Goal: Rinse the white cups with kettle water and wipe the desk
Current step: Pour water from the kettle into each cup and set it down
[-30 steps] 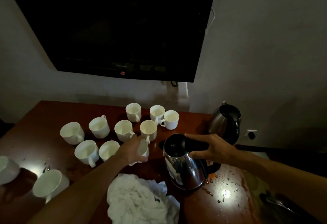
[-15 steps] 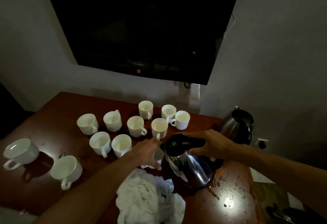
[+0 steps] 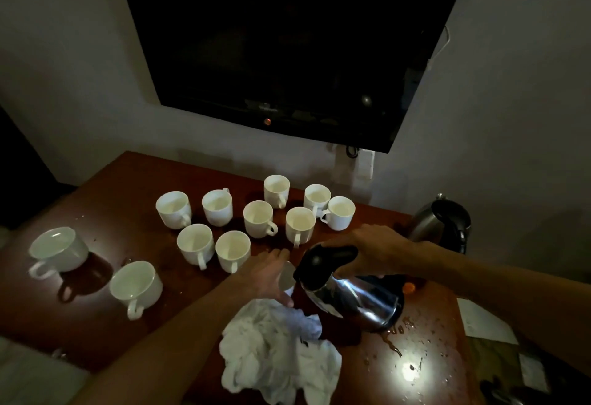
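While the left grip grasps a cup and the right a kettle, droplets dot the wooden desk.

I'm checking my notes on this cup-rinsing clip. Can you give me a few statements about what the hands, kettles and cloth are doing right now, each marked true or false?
1. The right hand grips the black handle of the steel kettle, which is tilted toward the held cup. True.
2. The left hand rests empty on the desk. False: it holds that cup beside the kettle's spout.
3. A second kettle stands at the desk's far right. True.
4. The white cloth is draped over the cups. False: it lies crumpled on the desk's near edge.
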A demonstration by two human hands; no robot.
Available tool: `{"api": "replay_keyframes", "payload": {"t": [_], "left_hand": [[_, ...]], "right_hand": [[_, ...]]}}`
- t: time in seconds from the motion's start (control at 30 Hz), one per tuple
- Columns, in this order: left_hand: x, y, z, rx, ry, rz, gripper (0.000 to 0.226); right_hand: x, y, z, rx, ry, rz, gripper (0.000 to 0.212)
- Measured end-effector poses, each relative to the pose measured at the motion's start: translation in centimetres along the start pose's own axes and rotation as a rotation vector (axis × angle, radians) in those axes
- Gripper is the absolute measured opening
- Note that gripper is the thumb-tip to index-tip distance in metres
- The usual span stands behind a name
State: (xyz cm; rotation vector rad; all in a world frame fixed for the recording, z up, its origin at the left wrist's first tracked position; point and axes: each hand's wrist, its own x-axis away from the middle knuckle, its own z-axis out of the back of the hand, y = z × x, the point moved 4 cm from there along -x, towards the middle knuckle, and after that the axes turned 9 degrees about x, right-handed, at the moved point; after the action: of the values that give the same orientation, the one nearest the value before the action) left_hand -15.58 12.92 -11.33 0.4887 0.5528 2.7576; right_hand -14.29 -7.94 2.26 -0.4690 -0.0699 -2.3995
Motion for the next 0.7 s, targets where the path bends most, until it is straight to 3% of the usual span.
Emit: {"api": "replay_keyframes", "payload": {"t": [0.37, 0.53, 0.7], "left_hand": [[0.2, -0.1, -0.5, 0.086, 0.059, -0.012, 0.133], [0.8, -0.6, -0.6, 0.147, -0.013, -0.019, 0.149], [0.7, -0.3, -0.6, 0.137, -0.034, -0.051, 0.150]], "right_hand": [[-2.2, -1.5, 1.3, 0.143, -0.035, 0.056, 0.061], [-2.7, -1.7, 1.6, 0.172, -0.060, 0.071, 0.062], [-3.0, -1.9, 1.7, 0.164, -0.089, 0.082, 0.060]]}}
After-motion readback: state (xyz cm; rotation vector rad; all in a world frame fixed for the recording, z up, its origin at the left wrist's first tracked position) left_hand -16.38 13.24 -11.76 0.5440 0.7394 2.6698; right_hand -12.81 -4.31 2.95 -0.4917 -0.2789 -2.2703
